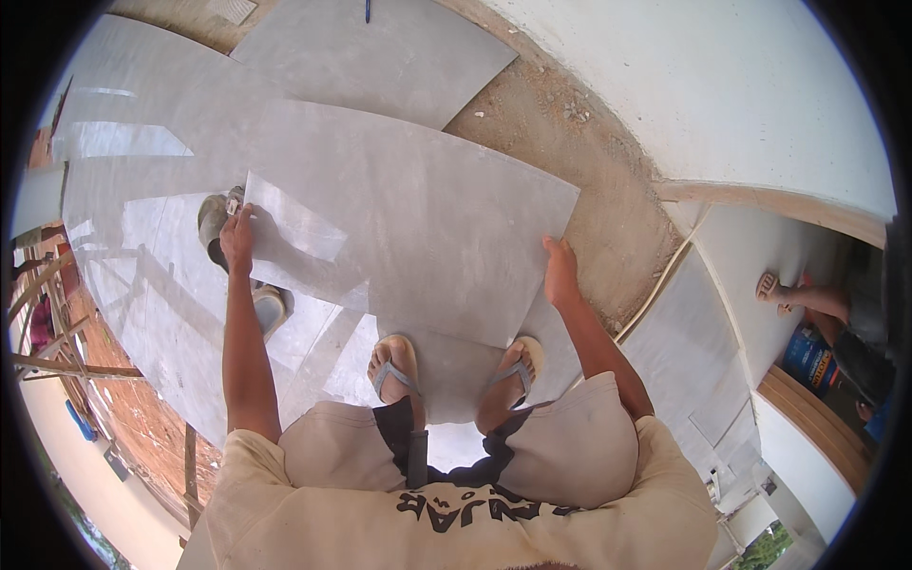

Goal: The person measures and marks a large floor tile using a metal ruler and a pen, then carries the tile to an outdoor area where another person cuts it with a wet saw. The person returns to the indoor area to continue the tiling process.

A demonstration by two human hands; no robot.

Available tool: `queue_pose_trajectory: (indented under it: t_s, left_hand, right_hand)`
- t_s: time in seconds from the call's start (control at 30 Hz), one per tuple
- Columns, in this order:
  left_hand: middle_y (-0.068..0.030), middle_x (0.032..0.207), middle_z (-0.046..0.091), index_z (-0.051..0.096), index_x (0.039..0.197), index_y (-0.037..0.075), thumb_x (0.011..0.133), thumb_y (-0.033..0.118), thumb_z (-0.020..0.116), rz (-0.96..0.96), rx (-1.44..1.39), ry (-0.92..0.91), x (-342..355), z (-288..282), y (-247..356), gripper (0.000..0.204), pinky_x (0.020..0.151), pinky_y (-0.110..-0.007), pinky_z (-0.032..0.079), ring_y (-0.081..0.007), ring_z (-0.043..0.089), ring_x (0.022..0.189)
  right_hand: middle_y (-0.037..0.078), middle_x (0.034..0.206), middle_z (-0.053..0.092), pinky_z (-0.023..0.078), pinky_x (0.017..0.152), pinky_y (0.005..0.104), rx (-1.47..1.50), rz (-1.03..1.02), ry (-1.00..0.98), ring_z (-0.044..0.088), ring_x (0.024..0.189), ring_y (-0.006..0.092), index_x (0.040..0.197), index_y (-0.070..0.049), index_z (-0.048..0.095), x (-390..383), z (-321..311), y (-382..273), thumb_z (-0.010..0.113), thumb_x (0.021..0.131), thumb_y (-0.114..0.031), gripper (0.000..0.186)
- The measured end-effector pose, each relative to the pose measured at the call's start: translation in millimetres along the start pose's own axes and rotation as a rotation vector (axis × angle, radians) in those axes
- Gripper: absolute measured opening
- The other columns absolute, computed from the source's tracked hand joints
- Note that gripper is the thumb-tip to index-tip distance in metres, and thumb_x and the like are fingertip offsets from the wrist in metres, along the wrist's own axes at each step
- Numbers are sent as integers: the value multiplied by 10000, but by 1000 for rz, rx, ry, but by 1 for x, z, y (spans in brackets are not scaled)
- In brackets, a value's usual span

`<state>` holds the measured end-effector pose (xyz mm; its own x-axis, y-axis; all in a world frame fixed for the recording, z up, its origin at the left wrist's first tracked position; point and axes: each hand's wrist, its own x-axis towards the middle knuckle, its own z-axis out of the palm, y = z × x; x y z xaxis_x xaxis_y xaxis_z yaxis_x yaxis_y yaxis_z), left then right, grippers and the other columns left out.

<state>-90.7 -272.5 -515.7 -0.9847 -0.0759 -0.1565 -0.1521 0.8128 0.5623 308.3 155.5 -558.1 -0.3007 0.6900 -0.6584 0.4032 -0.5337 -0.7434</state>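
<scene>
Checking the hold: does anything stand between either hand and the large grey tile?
Nothing visible does: the left hand grips the large grey tile at its left edge, the right hand at its right edge. A dark olive object sits beside the left hand, not in between.

Comprises two bare hands, namely one left hand (237,240) and one right hand (560,270); one gripped grey tile (418,209); one further grey slab (380,66); two worn sandals (403,377); one slim dark object (368,11), top edge; one blue container (809,359); one other person (828,301), right edge. Floor tiles (123,237) not reliably countable.
</scene>
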Motion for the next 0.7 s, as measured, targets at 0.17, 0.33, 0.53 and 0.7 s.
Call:
queue_pose_trajectory:
  t_s: [0.17,0.33,0.53,0.7]
  left_hand:
    - [-38,718,556,657,779,12,840,466,643,-106,-188,-55,-23,-88,56,459,666,-327,408,-158,489,712]
    - [-35,720,533,628,804,-6,840,428,652,-249,-139,-107,-68,-208,126,436,648,-319,412,-146,490,702]
    - [-33,736,567,642,831,-13,854,377,650,-383,-412,-82,-177,-371,156,391,657,-302,418,-137,499,694]
    - [-69,697,534,590,745,-14,800,411,674,-487,-286,-4,-295,-521,221,436,634,-335,422,-161,500,682]
  right_hand:
    - [34,921,521,409,818,312,-25,-14,-74,462,868,133,993,-21,541,-64,6,-91,550,934,-224,212]
    - [56,1063,569,391,951,342,-45,-26,-147,510,1049,179,1132,-16,548,-165,-3,-224,541,943,-205,267]
    - [-14,873,492,406,735,282,-152,-130,-152,458,792,90,996,-57,559,-312,-31,-393,569,925,-179,141]
    - [32,955,546,448,819,297,-192,-148,-283,523,875,121,1086,-26,531,-441,-74,-524,536,916,-134,202]
